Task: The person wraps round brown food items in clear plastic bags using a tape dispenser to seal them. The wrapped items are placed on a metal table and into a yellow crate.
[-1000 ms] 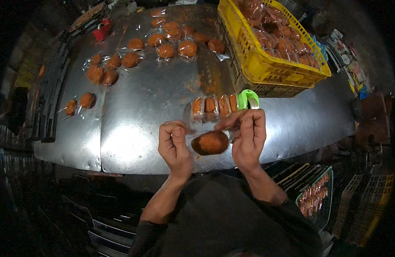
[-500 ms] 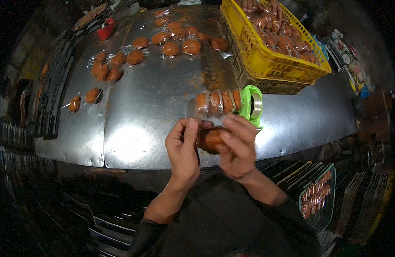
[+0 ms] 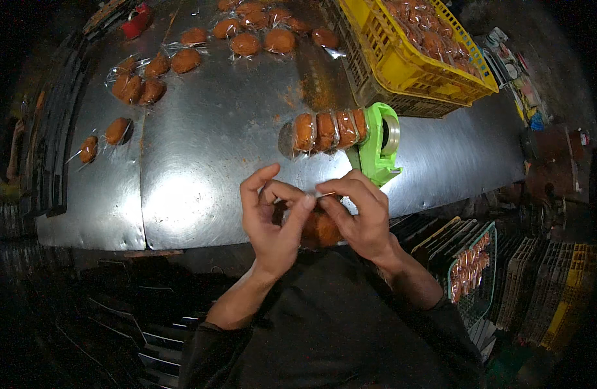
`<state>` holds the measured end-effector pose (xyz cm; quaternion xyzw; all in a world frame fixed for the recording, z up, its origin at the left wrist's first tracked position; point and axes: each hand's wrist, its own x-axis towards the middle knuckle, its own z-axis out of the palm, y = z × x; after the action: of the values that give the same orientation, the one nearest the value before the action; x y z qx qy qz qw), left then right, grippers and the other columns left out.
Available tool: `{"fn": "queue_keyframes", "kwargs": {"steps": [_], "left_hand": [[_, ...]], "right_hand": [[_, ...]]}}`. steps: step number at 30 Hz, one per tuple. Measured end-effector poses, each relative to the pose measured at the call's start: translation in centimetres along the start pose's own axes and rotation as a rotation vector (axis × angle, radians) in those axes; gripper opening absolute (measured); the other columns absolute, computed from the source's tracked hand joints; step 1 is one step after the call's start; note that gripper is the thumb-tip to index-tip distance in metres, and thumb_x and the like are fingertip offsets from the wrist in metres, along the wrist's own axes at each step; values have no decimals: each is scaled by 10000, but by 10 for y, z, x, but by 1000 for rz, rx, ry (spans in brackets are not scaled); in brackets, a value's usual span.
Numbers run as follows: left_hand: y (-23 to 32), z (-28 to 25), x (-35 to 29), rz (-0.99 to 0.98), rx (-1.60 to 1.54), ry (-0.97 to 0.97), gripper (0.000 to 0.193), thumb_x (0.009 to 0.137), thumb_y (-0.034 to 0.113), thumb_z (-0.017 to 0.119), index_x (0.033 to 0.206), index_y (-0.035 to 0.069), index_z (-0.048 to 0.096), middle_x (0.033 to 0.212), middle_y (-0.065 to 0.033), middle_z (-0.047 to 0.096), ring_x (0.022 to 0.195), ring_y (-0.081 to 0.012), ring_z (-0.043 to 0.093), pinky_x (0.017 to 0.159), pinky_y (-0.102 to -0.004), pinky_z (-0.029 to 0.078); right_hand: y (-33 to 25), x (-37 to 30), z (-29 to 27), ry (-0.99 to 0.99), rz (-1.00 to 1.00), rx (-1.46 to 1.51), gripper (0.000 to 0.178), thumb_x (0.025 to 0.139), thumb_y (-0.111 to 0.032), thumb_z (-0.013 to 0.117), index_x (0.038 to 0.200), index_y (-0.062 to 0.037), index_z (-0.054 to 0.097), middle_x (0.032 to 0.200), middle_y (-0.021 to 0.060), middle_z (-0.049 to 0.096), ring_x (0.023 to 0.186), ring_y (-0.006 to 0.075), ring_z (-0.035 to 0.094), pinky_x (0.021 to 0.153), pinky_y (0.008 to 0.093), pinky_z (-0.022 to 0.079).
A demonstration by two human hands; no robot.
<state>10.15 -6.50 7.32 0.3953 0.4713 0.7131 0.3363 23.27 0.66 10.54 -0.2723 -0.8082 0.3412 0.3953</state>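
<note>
My left hand and my right hand meet above the table's near edge, thumbs and fingers pinched together. Between their fingertips is a small, pale gathered bit of clear plastic wrap. Just below it hangs or rests a brown, bun-like piece of food, partly hidden by my fingers. Beyond my hands, a row of several wrapped buns stands against a green tape dispenser with a roll of clear tape.
More wrapped buns lie scattered over the metal table. A yellow crate filled with wrapped buns sits at the far right on another crate. A red object stands far left; a green basket is low on the right.
My fingertips have come together at the wrap; before, they were farther apart around the bun. The view has shifted, and another person's hands are gone from the yellow crate.
</note>
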Motion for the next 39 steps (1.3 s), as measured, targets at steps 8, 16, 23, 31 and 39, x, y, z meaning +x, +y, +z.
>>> {"fn": "queue_keyframes", "kwargs": {"steps": [8,16,23,31,39], "left_hand": [[-3,3,9,-279,106,46,602,859,-41,639,1345,-23,285,928,-82,576,870,-126,569,751,-247,478],[-12,33,14,172,719,167,150,906,84,631,772,26,597,905,-61,580,833,-112,512,774,-306,434],[-51,68,31,-68,-155,498,228,888,-31,543,936,91,356,833,-44,482,776,-124,481,715,-275,437],[-64,81,17,-172,-101,304,284,858,-73,547,945,109,348,840,-30,438,754,-105,440,687,-251,425],[-80,61,35,-209,-51,200,274,864,-37,573,960,113,365,872,-28,454,752,-101,444,687,-244,411]], "right_hand": [[33,-12,13,42,-81,-128,205,718,20,717,904,-42,657,846,102,582,819,284,601,785,390,518],[59,3,-2,63,152,193,132,829,-66,663,772,-33,548,935,100,515,913,236,538,888,384,440],[74,-5,-24,372,347,310,363,872,-50,612,1176,-2,421,1058,109,516,985,191,523,926,312,418],[179,-41,-83,319,695,-250,233,820,-239,698,776,-14,659,893,136,601,881,297,541,827,400,420],[137,-94,-64,440,983,156,206,821,-187,710,801,5,639,856,105,573,884,243,545,828,351,422]]}}
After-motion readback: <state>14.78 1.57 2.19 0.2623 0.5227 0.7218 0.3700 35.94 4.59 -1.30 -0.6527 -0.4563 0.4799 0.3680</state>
